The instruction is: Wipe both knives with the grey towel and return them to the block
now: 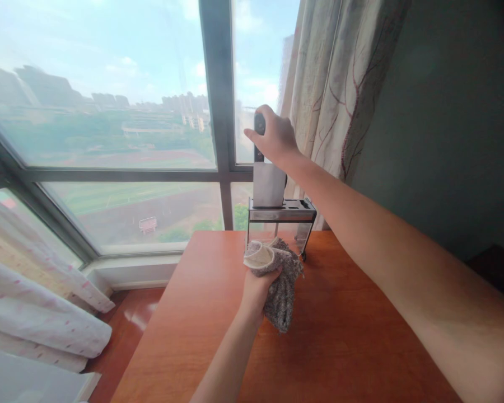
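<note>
My right hand [278, 134] is closed around the dark handle of a cleaver [269, 186] with a broad, plain metal blade. The cleaver stands upright, its lower edge at the slotted top of a knife rack [282, 214]; how far the blade reaches into a slot I cannot tell. The rack has a metal top, thin legs and see-through sides. Nearer to me, my left hand [258, 288] grips a bunched grey, fuzzy cloth [282, 302] with a pale inner side. The cloth hides part of the rack's lower front.
The rack stands at the far edge of a reddish-brown wooden table [210, 313]. Behind it are a large window [220, 112] and a patterned curtain [319, 84]. A white curtain [37, 313] hangs at the left, and a dark wall [453, 140] lies to the right.
</note>
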`<control>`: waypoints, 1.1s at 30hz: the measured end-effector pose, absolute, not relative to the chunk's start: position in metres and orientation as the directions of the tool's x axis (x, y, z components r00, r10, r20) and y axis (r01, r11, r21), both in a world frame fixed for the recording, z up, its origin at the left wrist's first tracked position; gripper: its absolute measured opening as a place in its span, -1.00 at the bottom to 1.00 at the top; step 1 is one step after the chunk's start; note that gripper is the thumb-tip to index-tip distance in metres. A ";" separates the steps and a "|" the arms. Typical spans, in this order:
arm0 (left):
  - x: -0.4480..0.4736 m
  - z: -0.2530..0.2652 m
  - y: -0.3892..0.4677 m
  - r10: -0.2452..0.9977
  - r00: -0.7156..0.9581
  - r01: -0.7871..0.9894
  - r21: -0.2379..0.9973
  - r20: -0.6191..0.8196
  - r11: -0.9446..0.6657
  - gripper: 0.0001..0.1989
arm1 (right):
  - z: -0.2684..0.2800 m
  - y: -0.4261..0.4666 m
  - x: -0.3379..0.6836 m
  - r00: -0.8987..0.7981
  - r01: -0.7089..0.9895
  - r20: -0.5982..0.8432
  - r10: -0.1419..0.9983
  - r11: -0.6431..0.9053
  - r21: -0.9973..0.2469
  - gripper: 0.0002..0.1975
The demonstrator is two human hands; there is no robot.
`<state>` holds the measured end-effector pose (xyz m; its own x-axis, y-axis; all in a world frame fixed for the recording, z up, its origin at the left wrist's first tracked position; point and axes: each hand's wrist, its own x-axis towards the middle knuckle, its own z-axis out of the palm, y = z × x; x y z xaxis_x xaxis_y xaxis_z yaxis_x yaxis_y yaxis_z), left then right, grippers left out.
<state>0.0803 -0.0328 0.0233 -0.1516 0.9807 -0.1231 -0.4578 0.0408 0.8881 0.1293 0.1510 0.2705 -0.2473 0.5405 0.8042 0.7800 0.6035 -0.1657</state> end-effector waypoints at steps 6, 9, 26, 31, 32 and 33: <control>0.081 0.023 -0.033 0.978 -0.167 -0.478 0.878 -0.124 0.029 -0.39 | 0.240 0.146 0.129 -0.203 0.814 0.739 0.643 0.530 -0.238 -0.63; 0.081 0.023 -0.033 0.974 -0.178 -0.510 0.860 -0.139 0.029 -0.39 | 0.224 0.143 0.129 -0.192 0.834 0.687 0.700 0.486 -0.262 -0.64; 0.076 0.014 -0.026 0.964 -0.140 -0.605 0.790 -0.224 0.096 -0.43 | 0.173 0.134 0.129 -0.250 0.858 0.583 0.773 0.456 -0.236 -0.62; 0.075 0.013 -0.023 0.968 -0.123 -0.612 0.784 -0.218 0.099 -0.38 | 0.169 0.128 0.132 -0.255 0.844 0.568 0.783 0.467 -0.265 -0.60; 0.076 0.013 -0.023 0.968 -0.122 -0.607 0.789 -0.218 0.101 -0.38 | 0.170 0.127 0.133 -0.265 0.839 0.562 0.783 0.475 -0.266 -0.59; 0.076 0.012 -0.024 0.968 -0.126 -0.600 0.794 -0.218 0.101 -0.39 | 0.172 0.126 0.134 -0.280 0.833 0.554 0.784 0.485 -0.267 -0.58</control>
